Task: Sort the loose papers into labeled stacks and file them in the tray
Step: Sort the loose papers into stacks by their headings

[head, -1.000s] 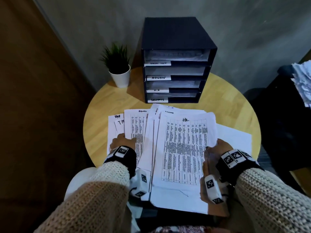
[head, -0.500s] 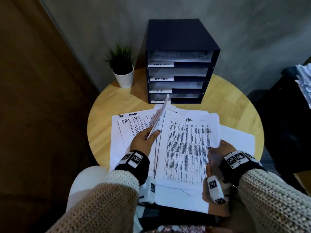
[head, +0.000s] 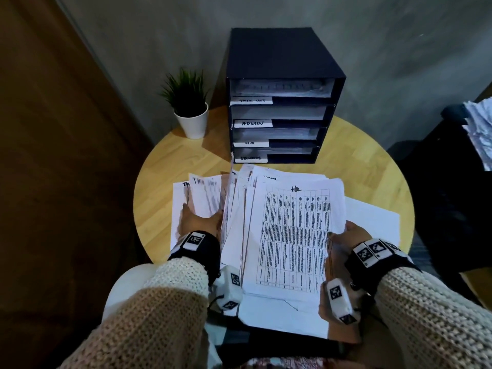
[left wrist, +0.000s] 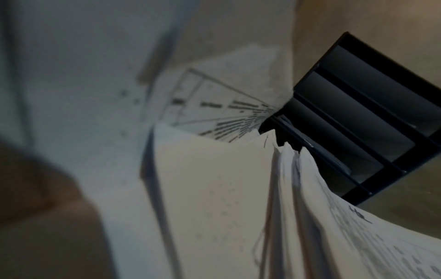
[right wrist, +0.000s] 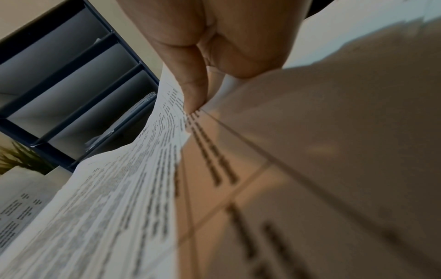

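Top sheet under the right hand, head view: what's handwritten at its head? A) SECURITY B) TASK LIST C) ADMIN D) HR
D: the top sheet that the right hand pinches at its edge carries a handwritten "HR" above its printed table; the same word labels the third slot down of the paper tray.

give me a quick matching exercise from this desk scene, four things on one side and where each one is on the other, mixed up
1. potted plant
2. HR sheet
3. ADMIN label
4. left hand

a. second slot from the top of the file tray
b. top of the stack held by the right hand
c. on the papers headed TASK LIST
d. left of the file tray

Pairs: 1-d, 2-b, 3-a, 4-c
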